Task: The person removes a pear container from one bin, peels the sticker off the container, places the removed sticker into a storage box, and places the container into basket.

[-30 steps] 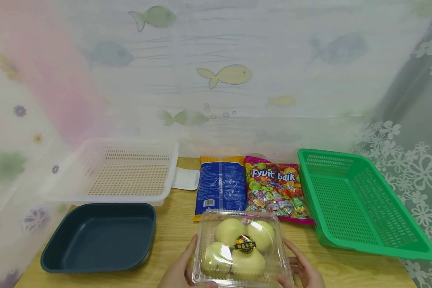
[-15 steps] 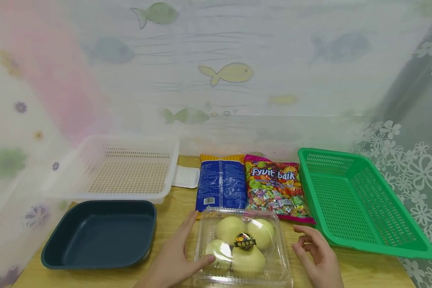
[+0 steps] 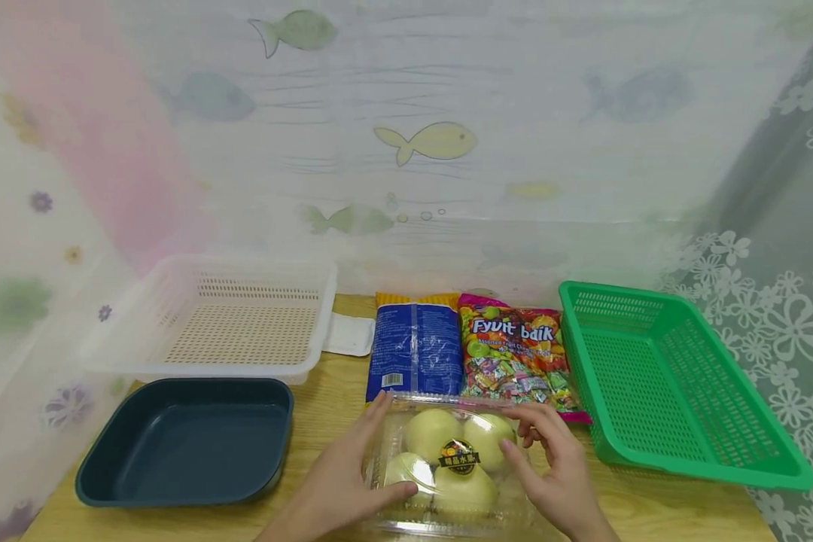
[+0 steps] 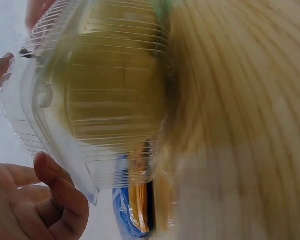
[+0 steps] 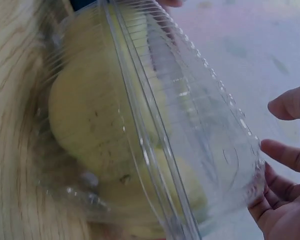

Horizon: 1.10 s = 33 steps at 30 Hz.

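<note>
A clear plastic clamshell box [image 3: 461,519] of several pale yellow fruits [image 3: 435,430] stands at the table's front, a dark round sticker [image 3: 459,456] on its lid. My left hand [image 3: 339,482] holds the box's left side, thumb over the lid and fingers along the edge; the left wrist view shows its fingertips right at the rim's corner. At the right far corner is my right hand [image 3: 558,467], fingers bent over the lid's edge. In the right wrist view its fingertips touch the lid's edge while the thumb stands off from it.
Behind the box lie a blue snack bag [image 3: 415,350] and a colourful candy bag [image 3: 518,354]. A green basket [image 3: 671,391] is at the right. On the left are a white basket [image 3: 321,324] and a dark blue basin [image 3: 190,444]. A small white packet [image 3: 348,335] lies beside the white basket.
The right hand let go of the box's right side, drew away to the right, then came back to the right far corner. The left hand slid forward along the left side; the box stays about in place.
</note>
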Each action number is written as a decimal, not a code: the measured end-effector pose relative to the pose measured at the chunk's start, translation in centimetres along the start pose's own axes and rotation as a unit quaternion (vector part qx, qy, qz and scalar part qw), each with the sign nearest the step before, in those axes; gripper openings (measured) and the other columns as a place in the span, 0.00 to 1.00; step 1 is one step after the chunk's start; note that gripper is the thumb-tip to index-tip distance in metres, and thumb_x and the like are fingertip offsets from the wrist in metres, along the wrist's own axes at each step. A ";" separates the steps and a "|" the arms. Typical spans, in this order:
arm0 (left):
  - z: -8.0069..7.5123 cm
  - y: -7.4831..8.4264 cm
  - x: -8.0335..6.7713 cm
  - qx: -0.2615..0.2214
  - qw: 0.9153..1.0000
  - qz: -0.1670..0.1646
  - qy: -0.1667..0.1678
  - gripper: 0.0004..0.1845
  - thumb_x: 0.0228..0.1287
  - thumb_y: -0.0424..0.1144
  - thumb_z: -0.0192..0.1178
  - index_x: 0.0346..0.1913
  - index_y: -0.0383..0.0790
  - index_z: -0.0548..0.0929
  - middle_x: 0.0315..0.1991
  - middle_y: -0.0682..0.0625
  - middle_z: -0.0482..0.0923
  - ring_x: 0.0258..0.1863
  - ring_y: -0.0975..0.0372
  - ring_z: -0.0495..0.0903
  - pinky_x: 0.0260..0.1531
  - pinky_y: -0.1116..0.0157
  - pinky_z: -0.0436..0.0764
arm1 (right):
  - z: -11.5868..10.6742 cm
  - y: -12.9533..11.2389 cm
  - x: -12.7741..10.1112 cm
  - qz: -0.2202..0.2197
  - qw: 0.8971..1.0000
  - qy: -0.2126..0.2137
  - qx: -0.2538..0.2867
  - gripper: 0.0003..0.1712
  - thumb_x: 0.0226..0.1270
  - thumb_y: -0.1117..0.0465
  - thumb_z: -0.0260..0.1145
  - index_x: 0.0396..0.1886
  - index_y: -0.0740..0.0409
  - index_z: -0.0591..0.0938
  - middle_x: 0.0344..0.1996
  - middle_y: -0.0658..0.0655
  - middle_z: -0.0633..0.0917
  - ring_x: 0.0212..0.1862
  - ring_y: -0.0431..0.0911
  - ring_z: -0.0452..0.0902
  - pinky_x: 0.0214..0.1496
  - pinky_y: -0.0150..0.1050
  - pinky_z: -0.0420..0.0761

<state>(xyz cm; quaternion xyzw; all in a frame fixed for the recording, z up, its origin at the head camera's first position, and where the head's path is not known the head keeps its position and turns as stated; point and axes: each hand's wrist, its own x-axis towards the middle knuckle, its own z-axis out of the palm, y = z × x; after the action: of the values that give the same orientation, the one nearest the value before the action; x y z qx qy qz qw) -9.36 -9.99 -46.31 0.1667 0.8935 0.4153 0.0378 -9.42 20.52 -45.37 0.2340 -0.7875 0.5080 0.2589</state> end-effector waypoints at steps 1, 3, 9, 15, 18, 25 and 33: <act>0.1 -0.1 0.0 -0.001 1.000 0.001 -0.002 0.64 0.54 0.76 0.71 0.88 0.58 0.50 0.86 0.50 0.51 0.79 0.43 0.63 0.68 0.35 0.72 | 0.2 0.0 0.0 0.001 1.000 0.001 0.009 0.27 0.54 0.84 0.73 0.54 0.66 0.86 0.46 0.58 0.82 0.39 0.44 0.72 0.37 0.30 0.77; 0.3 -0.2 -0.1 0.004 1.000 0.006 -0.003 0.65 0.54 0.75 0.71 0.88 0.57 0.49 0.87 0.49 0.50 0.78 0.41 0.64 0.67 0.34 0.74 | 0.5 0.1 0.1 0.011 1.000 0.003 0.022 0.26 0.56 0.84 0.72 0.54 0.65 0.86 0.45 0.58 0.82 0.38 0.43 0.73 0.35 0.29 0.78; 0.7 -0.3 -0.5 0.037 0.999 0.016 -0.018 0.70 0.50 0.79 0.70 0.88 0.56 0.43 0.87 0.49 0.46 0.76 0.39 0.66 0.65 0.35 0.76 | 1.3 0.5 -0.6 0.027 0.999 0.005 0.037 0.23 0.58 0.84 0.71 0.51 0.63 0.87 0.38 0.56 0.81 0.35 0.40 0.73 0.31 0.30 0.78; 0.8 -0.4 -0.8 0.045 0.999 0.012 -0.026 0.73 0.47 0.80 0.72 0.88 0.61 0.39 0.88 0.52 0.44 0.72 0.38 0.72 0.59 0.37 0.81 | 2.0 1.0 -1.3 -0.013 1.000 -0.001 -0.025 0.24 0.52 0.80 0.77 0.48 0.58 0.88 0.35 0.53 0.83 0.32 0.43 0.72 0.31 0.32 0.72; 0.8 -0.5 -0.7 0.044 0.999 0.017 -0.025 0.73 0.48 0.80 0.72 0.88 0.61 0.39 0.88 0.53 0.44 0.74 0.40 0.71 0.61 0.37 0.80 | 2.1 0.6 -1.3 -0.003 0.999 -0.014 -0.052 0.24 0.53 0.76 0.79 0.49 0.54 0.89 0.37 0.49 0.84 0.33 0.41 0.72 0.32 0.31 0.72; 1.0 -0.7 -0.5 0.043 0.999 0.025 -0.021 0.73 0.48 0.81 0.70 0.88 0.61 0.38 0.88 0.50 0.43 0.73 0.37 0.71 0.61 0.35 0.79 | 2.1 -0.1 -1.2 0.018 0.993 -0.048 -0.102 0.23 0.57 0.68 0.82 0.52 0.50 0.90 0.43 0.45 0.84 0.39 0.39 0.76 0.36 0.33 0.77; 1.1 -0.7 -0.5 0.036 0.999 0.024 -0.019 0.73 0.48 0.81 0.70 0.88 0.60 0.39 0.88 0.50 0.43 0.76 0.41 0.67 0.65 0.38 0.78 | 2.1 0.0 -1.3 -0.011 0.985 -0.065 -0.159 0.22 0.52 0.65 0.84 0.49 0.52 0.92 0.44 0.42 0.80 0.44 0.37 0.74 0.45 0.35 0.79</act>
<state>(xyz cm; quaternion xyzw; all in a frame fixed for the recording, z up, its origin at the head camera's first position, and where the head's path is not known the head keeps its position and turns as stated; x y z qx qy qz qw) -8.83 -9.73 -47.59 0.1973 0.9029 0.3800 0.0385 -8.80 18.69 -46.96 0.2305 -0.8708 0.3573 0.2467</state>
